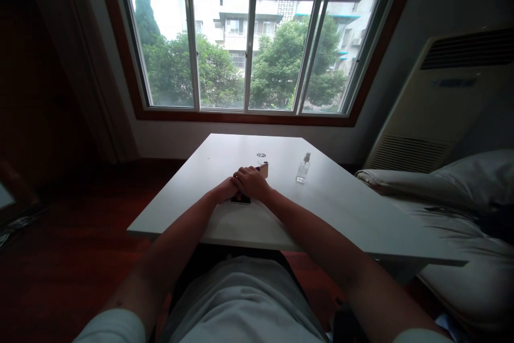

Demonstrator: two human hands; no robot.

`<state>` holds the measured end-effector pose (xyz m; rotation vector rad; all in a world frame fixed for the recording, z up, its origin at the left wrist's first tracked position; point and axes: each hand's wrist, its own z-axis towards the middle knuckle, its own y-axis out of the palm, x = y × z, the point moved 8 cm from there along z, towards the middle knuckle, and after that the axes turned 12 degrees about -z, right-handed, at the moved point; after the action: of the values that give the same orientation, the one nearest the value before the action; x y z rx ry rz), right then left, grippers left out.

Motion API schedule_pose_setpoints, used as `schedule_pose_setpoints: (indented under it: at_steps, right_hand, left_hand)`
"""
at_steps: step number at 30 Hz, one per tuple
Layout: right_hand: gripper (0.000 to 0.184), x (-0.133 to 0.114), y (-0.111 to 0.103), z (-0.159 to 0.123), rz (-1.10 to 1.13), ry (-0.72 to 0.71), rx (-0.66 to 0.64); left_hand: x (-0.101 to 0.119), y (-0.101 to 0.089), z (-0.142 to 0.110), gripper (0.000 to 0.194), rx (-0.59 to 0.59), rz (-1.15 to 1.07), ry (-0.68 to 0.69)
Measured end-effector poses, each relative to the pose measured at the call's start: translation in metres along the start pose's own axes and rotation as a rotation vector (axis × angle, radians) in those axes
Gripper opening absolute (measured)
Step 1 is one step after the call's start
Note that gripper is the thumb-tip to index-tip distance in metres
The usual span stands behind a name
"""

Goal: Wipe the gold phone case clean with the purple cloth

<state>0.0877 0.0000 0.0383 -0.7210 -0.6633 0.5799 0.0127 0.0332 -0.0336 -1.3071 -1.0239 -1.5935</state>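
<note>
Both my hands rest together on the white table, near its middle. My right hand lies on top with its fingers curled over my left hand, which is mostly covered. Under them lies a dark flat object like a phone, only its near edge showing. Just beyond my right hand a small tan box sticks out, touching the fingers or very close to them. What my left hand's fingers do is hidden.
A small clear spray bottle stands upright right of my hands. A round mark sits further back on the table. A bed with pillow is at right, an air conditioner unit behind it, a wide window ahead.
</note>
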Motion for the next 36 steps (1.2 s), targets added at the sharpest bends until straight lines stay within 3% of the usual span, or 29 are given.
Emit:
schedule_pose_setpoints:
  at_steps: [6,16,19,23,27,31,36]
  right_hand:
    - [0.047,0.027,0.014,-0.013,-0.142,0.124,0.076]
    - [0.058,0.096,-0.001,-0.048,-0.133,0.426,0.207]
    - [0.056,0.09,-0.008,-0.047,-0.116,0.405,0.231]
    - [0.05,0.057,-0.015,-0.033,-0.086,0.257,0.247]
    - [0.04,0.035,-0.031,-0.03,-0.083,0.192,0.33]
    - [0.028,0.039,-0.047,-0.04,-0.061,0.185,0.437]
    - [0.025,0.058,-0.035,-0.048,0.004,0.219,0.34]
  left_hand:
    - [-0.001,0.005,0.002,0.025,-0.05,0.145,-0.007]
    - [0.022,0.01,-0.001,0.031,-0.037,0.218,0.125]
    - [0.027,0.019,-0.002,0.029,-0.027,0.257,0.204]
    - [0.022,0.029,0.001,0.018,-0.006,0.295,0.244]
    - [0.021,0.027,0.004,0.01,0.043,0.3,0.27]
    - [0.026,0.023,0.004,0.015,0.071,0.292,0.312]
    - [0.034,0.015,-0.001,0.021,0.136,0.438,0.387]
